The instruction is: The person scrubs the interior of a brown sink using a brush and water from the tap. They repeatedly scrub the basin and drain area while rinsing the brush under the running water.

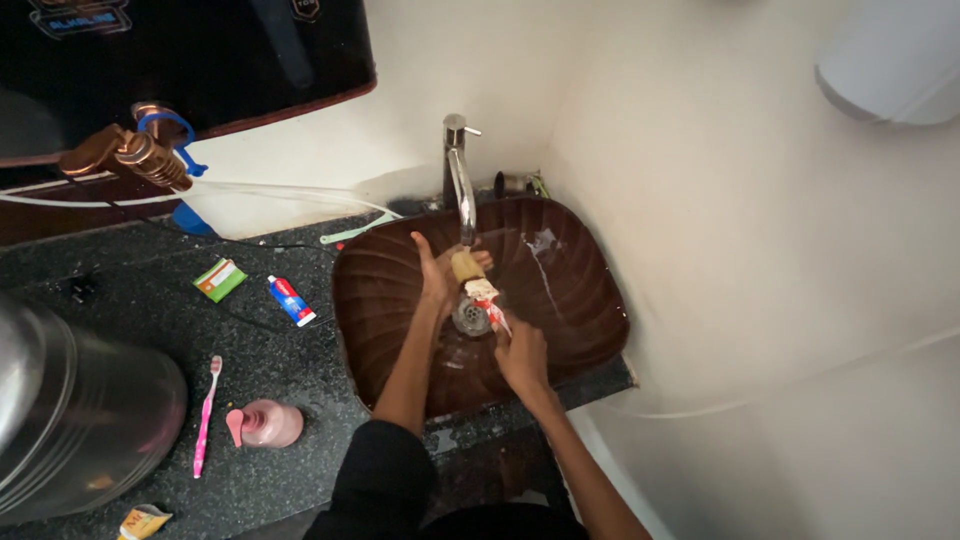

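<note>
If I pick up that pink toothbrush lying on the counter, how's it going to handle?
The pink toothbrush looks thin and long, so probably light and fairly stiff. It lies flat on the dark speckled counter, so it is unlikely to roll far. Whether it is wet or slippery cannot be told.

Dark speckled counter [150,320], brown ribbed basin [380,300] set at its right, steel pot [70,420] at left, pink toothbrush [206,415], pink bottle [268,424], toothpaste tube [291,300], green packet [220,279], yellow sachet [142,522]

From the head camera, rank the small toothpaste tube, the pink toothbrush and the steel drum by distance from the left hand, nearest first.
From the left hand, over the brown basin:
1. Toothpaste tube, on the counter just left of the basin.
2. Pink toothbrush, farther left, toward the counter's front.
3. Steel drum, at the far left edge.
</note>
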